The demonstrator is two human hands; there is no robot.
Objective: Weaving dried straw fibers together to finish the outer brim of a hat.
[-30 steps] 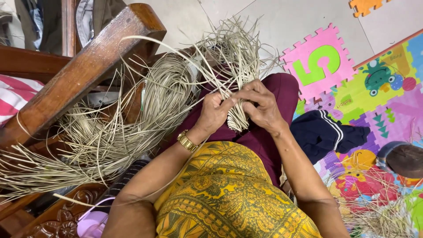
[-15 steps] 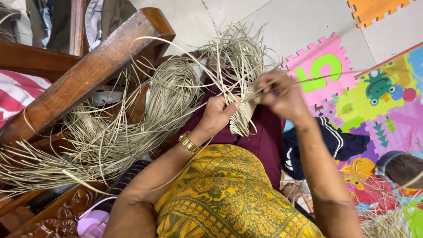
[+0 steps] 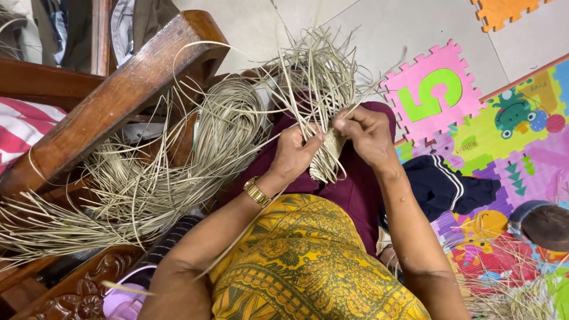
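A small woven piece of pale straw (image 3: pixel 329 155) rests over my lap, with many loose strand ends fanning upward from it. My left hand (image 3: pixel 296 155) grips the piece from the left side; a gold watch sits on that wrist. My right hand (image 3: pixel 366 133) pinches strands at the top right of the weave. A large coil of the same pale strands (image 3: pixel 225 133) lies just left of my hands, trailing off to the lower left.
A dark wooden chair arm (image 3: pixel 118 98) slants across the upper left. Coloured foam puzzle mats (image 3: pixel 474 127) cover the floor at right, with a dark garment (image 3: pixel 456 186) and more loose straw (image 3: pixel 510 290) on them.
My right hand, which had pulled a strand up and out to the right, has come back down to the weave. My left hand kept its hold.
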